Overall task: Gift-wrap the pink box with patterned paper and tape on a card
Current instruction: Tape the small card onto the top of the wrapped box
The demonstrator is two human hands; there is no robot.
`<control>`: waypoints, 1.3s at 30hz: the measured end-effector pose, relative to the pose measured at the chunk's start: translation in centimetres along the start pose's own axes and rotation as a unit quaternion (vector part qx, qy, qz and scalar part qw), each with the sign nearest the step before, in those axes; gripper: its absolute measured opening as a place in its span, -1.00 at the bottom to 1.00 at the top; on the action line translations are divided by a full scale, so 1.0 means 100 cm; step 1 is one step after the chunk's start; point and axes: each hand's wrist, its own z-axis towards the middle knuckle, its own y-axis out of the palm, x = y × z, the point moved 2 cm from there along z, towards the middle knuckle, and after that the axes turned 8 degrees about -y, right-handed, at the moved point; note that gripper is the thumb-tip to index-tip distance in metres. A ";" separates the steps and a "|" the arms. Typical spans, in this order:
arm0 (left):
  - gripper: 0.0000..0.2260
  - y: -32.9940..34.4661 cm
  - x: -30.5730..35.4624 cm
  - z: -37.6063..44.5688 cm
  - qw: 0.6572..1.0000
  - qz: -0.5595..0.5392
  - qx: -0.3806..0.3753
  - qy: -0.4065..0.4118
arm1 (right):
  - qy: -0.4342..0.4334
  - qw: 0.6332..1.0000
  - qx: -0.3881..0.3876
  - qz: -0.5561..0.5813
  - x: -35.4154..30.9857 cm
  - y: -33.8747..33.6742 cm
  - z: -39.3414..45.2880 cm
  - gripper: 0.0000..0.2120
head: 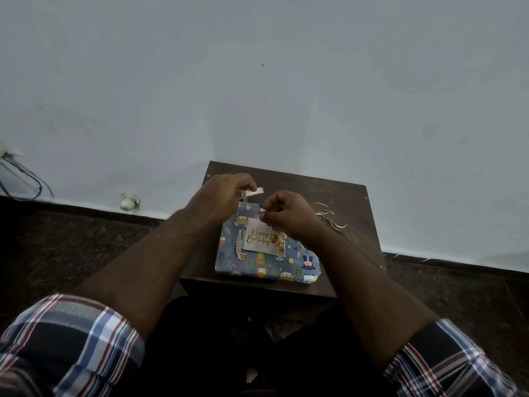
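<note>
A person looks down at a small dark surface (343, 196) pushed against a pale wall. On it, toward the near edge and slightly left of centre, lies the box (257, 267), already fully covered in blue paper printed with cartoon animals, so the wrapping itself looks done.

A pale "Happy Birthday" card (262, 237) with gold balloons lies flat on top of the box, near its far edge, probably set there so it can be fixed where it lies.

Both hands hover over the far side of the box. The left hand (220, 196) has its fingers curled, pinching a small whitish strip of tape (254, 192) that sticks out to the right. The right hand (286, 212) is also curled, its fingertips pinching something small and pale just above the card's far edge; whether that is the tape's other end or its backing cannot be told. The hands sit close together, as suits peeling or stretching a short piece before pressing it down.

Thin white paper shreds (329, 217) lie near the surface's right edge, likely trimmings or tape backing.
</note>
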 end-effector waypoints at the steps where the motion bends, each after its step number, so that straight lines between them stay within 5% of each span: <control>1: -0.76 0.001 -0.003 0.003 1.000 0.005 -0.002 0.001 | -0.010 1.000 -0.006 -0.020 -0.001 0.002 0.005 -0.87; 9: -0.75 0.001 -0.016 0.014 0.999 -0.037 0.010 -0.032 | -0.021 0.985 -0.097 -0.141 -0.009 0.009 0.034 -0.80; 18: -0.82 0.005 -0.015 0.011 0.997 -0.056 0.028 -0.044 | 0.014 0.973 -0.171 -0.157 -0.021 0.010 0.043 -0.64; 27: -0.77 0.000 -0.014 0.024 0.990 -0.101 0.038 -0.091 | 0.048 0.991 0.015 0.124 0.008 -0.002 0.027 -0.81; 30: -0.74 -0.003 -0.012 0.035 0.946 -0.243 0.112 -0.185 | 0.059 0.979 0.050 0.188 0.018 0.000 0.023 -0.80; 33: -0.75 0.005 -0.017 0.038 0.791 -0.509 0.127 -0.314 | 0.058 0.976 0.058 0.201 0.022 0.001 0.023 -0.79; 35: -0.76 0.014 -0.023 0.035 0.738 -0.557 0.118 -0.362 | 0.051 0.979 0.054 0.190 0.021 0.002 0.023 -0.80; 37: -0.71 0.024 -0.032 0.033 0.721 -0.567 0.099 -0.386 | 0.041 0.985 0.042 0.165 0.020 0.002 0.024 -0.81; 39: -0.60 0.027 -0.045 0.033 0.755 -0.512 0.067 -0.405 | 0.029 0.990 0.024 0.137 0.018 0.002 0.024 -0.81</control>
